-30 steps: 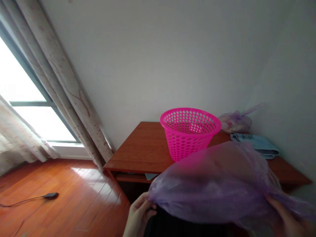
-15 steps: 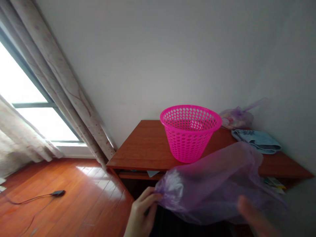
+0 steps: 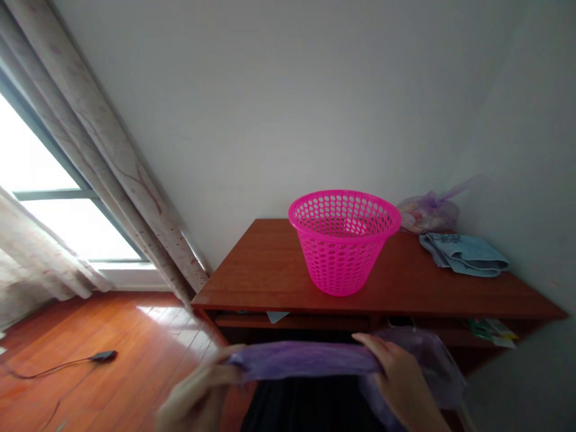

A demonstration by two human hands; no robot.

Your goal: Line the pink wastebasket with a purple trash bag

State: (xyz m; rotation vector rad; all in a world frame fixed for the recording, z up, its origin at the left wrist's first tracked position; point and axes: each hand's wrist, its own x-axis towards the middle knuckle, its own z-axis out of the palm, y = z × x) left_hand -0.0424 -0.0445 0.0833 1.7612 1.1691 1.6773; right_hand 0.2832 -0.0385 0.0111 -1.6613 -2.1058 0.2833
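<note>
A thin purple plastic bag (image 3: pixel 306 360) is stretched sideways between my two hands, in front of the desk's near edge. My left hand (image 3: pixel 202 384) is closed on its left end and blurred by motion. My right hand (image 3: pixel 396 372) grips the bag farther right, and a loose, see-through part of it puffs out beyond that hand. Behind the bag, a pink perforated plastic basket (image 3: pixel 339 258) stands upright on the desk, touched by neither hand.
The reddish-brown wooden desk (image 3: pixel 252 270) stands against the wall. A knotted purple bag with things inside (image 3: pixel 429 213) and a folded light-blue cloth (image 3: pixel 465 255) lie at its right. Small packets (image 3: pixel 492 330) sit on the shelf below. A black adapter (image 3: pixel 103 356) with cable lies on the floor.
The puffed-out bag has been gathered into a narrow band. My right hand has moved left and closed on it; my left hand has shifted left with its end.
</note>
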